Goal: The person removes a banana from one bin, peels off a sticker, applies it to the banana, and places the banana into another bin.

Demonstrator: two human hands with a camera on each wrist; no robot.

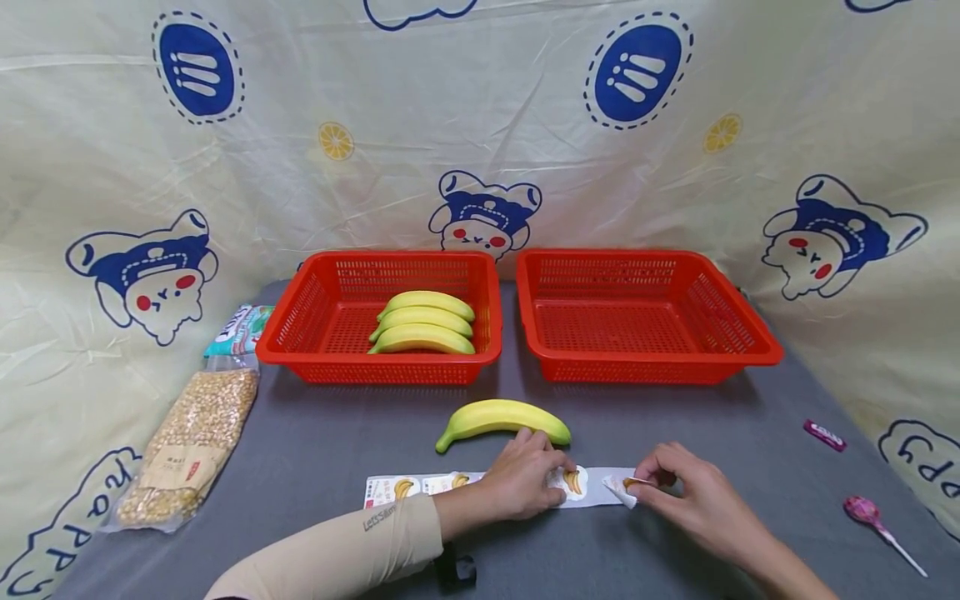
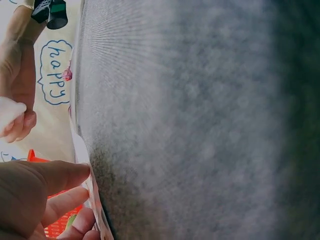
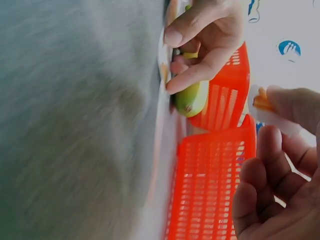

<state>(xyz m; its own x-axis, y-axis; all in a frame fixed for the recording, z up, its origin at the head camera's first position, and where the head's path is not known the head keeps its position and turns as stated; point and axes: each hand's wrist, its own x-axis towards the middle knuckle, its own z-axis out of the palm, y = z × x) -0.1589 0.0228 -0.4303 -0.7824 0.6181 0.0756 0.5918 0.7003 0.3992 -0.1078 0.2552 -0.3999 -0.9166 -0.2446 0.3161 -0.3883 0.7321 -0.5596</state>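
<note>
A long white strip of banana stickers [image 1: 596, 493] lies flat on the cloth in front of a single yellow banana [image 1: 502, 417]. My left hand [image 1: 525, 477] rests on the strip, its thumb and fingertips spread and pressing it down beside a round sticker [image 1: 574, 482]. Between thumb and forefinger, my right hand [image 1: 697, 504] pinches a curled sticker [image 1: 621, 487] over the strip's right end. In the right wrist view this sticker [image 3: 262, 102] appears lifted clear of the strip, its banana print partly covered by the thumb. The left hand hides the strip's middle.
Behind stand two red baskets: the left basket [image 1: 378, 372] holds three bananas [image 1: 423, 317], the right basket [image 1: 652, 368] shows a bare bottom. A bag of corn kernels [image 1: 191, 442] and a blue-green packet [image 1: 238, 331] lie left. A wrapped candy [image 1: 825, 435] and a lollipop [image 1: 864, 510] lie right.
</note>
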